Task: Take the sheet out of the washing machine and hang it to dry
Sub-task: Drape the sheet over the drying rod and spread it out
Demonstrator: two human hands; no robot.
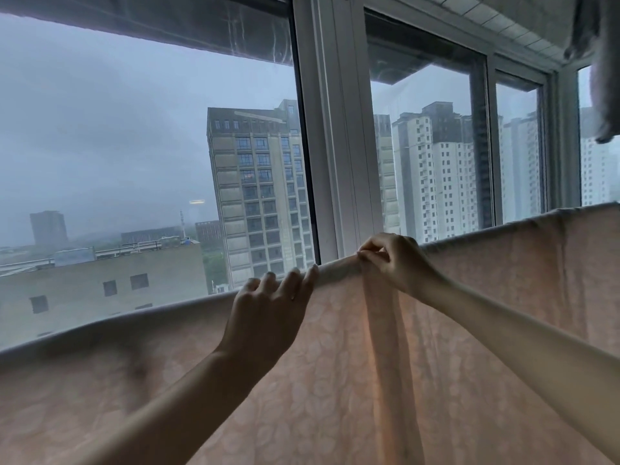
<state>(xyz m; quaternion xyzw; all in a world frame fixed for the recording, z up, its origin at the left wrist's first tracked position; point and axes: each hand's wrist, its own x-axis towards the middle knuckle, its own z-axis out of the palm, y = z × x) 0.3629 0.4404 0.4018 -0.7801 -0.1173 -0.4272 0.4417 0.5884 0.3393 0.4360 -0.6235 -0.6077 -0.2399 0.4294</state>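
The sheet (328, 391), pale pink with a faint flower pattern, is hanging in front of the window (339, 135). It is spreading across the whole lower half of the view, from the left edge to the right. Its top edge is running in a curve that is rising toward the right. What is carrying it is hidden under the cloth; it is probably a rail or a line, but the view is not showing it.

Both hands are reaching up to that top edge near the middle, close beside each other but not touching. The left hand (268, 307) is laying its fingers (292, 280) nearly straight over the top of the sheet, with the tips pointing to the far side and the palm lying against the near face of the cloth. The right hand (396, 263), just to the right and a little higher, is pinching the top edge between thumb and curled fingers. A narrow vertical fold (382, 330) is dropping straight down from that pinch, darker than the cloth on either side.

A grey cloth (604, 68) is hanging at the top right corner, well above the sheet. Beyond the glass, a tall tan building (258, 182) is standing under a dim grey sky, with white tower blocks (436, 169) to its right.
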